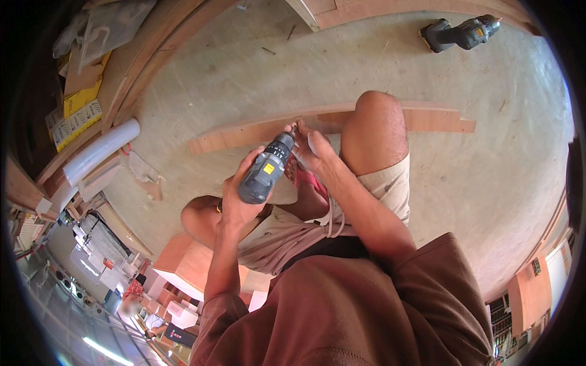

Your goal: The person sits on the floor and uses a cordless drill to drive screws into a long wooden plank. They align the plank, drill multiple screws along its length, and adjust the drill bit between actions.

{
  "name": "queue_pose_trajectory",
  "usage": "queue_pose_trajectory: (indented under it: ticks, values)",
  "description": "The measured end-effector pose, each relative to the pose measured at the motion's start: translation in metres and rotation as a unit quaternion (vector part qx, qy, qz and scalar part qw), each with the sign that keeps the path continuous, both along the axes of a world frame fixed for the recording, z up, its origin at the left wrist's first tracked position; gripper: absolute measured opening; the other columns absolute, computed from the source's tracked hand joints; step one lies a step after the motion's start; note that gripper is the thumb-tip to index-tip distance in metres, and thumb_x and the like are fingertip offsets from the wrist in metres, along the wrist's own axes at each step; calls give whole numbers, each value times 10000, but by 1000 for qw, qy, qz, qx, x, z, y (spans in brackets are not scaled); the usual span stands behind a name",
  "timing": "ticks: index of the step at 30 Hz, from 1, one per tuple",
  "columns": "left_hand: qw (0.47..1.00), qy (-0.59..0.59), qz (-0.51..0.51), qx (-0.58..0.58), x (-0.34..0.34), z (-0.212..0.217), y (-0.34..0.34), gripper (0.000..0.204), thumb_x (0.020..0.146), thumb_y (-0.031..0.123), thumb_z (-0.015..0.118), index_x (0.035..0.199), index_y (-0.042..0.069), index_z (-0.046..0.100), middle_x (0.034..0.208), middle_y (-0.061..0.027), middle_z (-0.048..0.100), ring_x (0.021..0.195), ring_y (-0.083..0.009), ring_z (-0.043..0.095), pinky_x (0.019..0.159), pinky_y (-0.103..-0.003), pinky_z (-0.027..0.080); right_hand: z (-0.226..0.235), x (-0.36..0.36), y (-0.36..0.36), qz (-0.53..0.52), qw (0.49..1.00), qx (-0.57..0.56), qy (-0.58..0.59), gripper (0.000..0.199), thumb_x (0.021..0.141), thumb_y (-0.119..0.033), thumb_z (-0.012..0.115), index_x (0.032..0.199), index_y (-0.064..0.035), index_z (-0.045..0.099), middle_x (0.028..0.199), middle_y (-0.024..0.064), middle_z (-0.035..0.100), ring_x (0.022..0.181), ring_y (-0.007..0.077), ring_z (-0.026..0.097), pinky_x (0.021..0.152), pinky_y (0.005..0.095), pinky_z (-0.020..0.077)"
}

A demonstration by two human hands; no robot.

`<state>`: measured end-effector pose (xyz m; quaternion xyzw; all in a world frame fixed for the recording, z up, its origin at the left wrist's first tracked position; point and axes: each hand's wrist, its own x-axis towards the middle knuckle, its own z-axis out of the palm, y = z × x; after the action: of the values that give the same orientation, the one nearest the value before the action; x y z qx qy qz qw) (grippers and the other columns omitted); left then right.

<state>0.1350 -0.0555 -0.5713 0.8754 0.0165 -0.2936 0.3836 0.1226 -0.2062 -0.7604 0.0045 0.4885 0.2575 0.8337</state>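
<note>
A black and grey cordless drill (259, 180) with a yellow label is gripped in my left hand (235, 204), its chuck pointing up and to the right, away from my body. My right hand (312, 151) is right at the front of the chuck, fingers bent together around the drill's tip. Whatever lies between those fingertips is too small and covered to make out. Just beyond both hands a long, reddish-brown wooden board (427, 119) lies across the floor, partly hidden by my right knee and hand.
Another cordless drill (467, 35) rests on the concrete floor (482, 177) at the far right. Yellow boxes (79, 116) and a roll of clear plastic (102, 151) are on the left. A wooden box (183, 262) stands beside my left leg. Wooden panels edge the far side.
</note>
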Motion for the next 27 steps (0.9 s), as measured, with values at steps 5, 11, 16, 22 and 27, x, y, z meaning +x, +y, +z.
queue_pose_trajectory:
  ticks: [5, 11, 16, 22, 27]
  values:
    - [997, 33, -30, 69, 4, 15, -13, 723, 831, -5, 781, 1497, 96, 519, 1277, -166, 716, 1103, -276, 742, 939, -374, 580, 2, -5, 7, -12, 999, 22, 29, 222, 1144, -237, 480, 1064, -72, 604, 970, 52, 687, 930, 165, 672, 844, 347, 548]
    - [995, 20, -49, 81, 6, 15, -18, 710, 826, -12, 770, 1485, 89, 526, 1249, -185, 722, 1082, -341, 753, 897, -391, 591, -2, -5, 14, -22, 998, 31, 44, 266, 1150, -229, 438, 1060, -16, 571, 970, 106, 665, 948, 236, 690, 861, 392, 599]
    - [991, 42, -46, 115, 10, 11, -27, 694, 841, 9, 755, 1489, 92, 520, 1227, -212, 725, 1101, -376, 742, 891, -406, 591, -1, -3, 15, -67, 994, 85, 23, 275, 1149, -227, 412, 1059, -2, 543, 967, 140, 659, 943, 287, 694, 884, 419, 614]
    - [991, 34, -58, 114, 14, 6, -31, 694, 851, 31, 743, 1500, 113, 511, 1209, -229, 729, 1091, -421, 727, 872, -429, 592, 4, -2, 12, -56, 995, 65, 44, 264, 1143, -213, 402, 1057, -4, 538, 961, 152, 648, 933, 298, 686, 876, 425, 613]
    - [990, 45, -66, 119, 19, 4, -34, 707, 850, 40, 734, 1510, 149, 505, 1212, -240, 722, 1096, -463, 694, 860, -459, 593, -4, 0, 15, -83, 991, 91, 52, 258, 1141, -204, 390, 1060, -5, 532, 951, 150, 635, 923, 302, 679, 861, 443, 611]
